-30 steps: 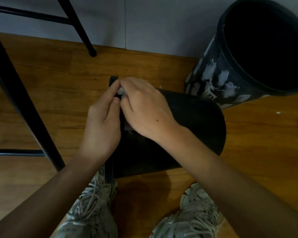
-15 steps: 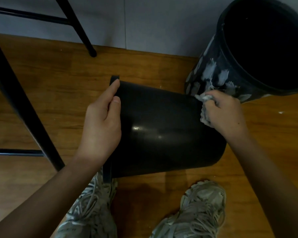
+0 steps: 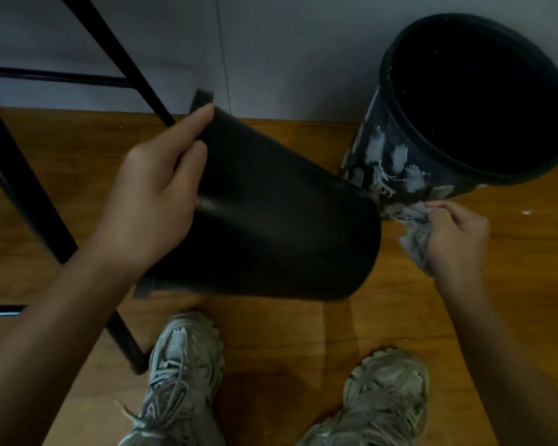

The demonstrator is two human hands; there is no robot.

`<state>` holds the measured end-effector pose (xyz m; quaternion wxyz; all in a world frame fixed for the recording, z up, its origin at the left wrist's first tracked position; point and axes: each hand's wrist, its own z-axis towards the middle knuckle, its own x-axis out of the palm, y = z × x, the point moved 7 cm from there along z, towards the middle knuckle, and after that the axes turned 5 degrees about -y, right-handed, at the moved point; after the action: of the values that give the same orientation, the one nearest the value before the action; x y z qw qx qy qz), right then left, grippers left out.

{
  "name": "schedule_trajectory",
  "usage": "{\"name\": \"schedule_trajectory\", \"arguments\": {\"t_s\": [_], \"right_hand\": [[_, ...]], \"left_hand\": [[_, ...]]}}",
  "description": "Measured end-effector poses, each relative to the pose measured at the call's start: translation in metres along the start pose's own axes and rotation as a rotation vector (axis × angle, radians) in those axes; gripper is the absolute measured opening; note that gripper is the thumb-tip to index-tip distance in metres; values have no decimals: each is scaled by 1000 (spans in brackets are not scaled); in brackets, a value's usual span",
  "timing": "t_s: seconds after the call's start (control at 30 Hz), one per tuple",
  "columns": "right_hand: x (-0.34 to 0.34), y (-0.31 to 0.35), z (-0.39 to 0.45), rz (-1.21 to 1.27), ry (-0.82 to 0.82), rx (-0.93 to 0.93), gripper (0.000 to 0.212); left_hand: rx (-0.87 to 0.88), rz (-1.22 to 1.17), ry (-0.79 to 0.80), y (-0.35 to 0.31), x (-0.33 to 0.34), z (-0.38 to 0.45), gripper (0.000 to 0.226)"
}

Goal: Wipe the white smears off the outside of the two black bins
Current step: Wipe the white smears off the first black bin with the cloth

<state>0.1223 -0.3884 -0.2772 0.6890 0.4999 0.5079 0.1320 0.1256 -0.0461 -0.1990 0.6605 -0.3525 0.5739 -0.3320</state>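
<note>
Near bin (image 3: pixel 281 226) lies on its side at frame centre, rim end toward 9 o'clock, base toward 3; its visible side looks clean black, slightly blurred. Far bin (image 3: pixel 397 162) stands upright at 2 o'clock, mouth open, white smears (image 3: pixel 400 159) covering its near wall; its lower wall sits just beside the lying bin's base. Left hand (image 3: pixel 155 194) grips the near bin's rim end, fingers curled over the edge, index finger stretched along the top toward 12, forearm coming in from 7 o'clock. Right hand (image 3: pixel 455 239) at 3 o'clock is clenched around a crumpled grey-white cloth (image 3: pixel 414 239), fingertips pinching it close to the smeared bin's foot, forearm entering from 5 o'clock. Two grey laced shoes (image 3: pixel 181 381) at 6 o'clock on a wood floor (image 3: pixel 287 342). Black metal frame legs (image 3: pixel 29 194) at 9 to 11 o'clock. Grey wall (image 3: pixel 287 53) across 12. Small white flecks on the floor at 3 o'clock.
</note>
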Motion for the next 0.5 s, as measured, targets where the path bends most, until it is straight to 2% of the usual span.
{"name": "schedule_trajectory", "arguments": {"t_s": [0.1, 0.2, 0.33, 0.5], "right_hand": [[-3, 5, -4, 45, 7, -4, 25], [-1, 9, -9, 70, 50, 1, 27], [6, 14, -17, 69, 100, -17, 27], [10, 16, -24, 92, 136, -41, 33]], "left_hand": [[124, 162, -6, -28, -6, 17, 46], [290, 420, -8, -55, 5, 32, 47], [520, 706, 134, -79, 53, 40, 47], [680, 1017, 192, -94, 113, 47, 56]]}}
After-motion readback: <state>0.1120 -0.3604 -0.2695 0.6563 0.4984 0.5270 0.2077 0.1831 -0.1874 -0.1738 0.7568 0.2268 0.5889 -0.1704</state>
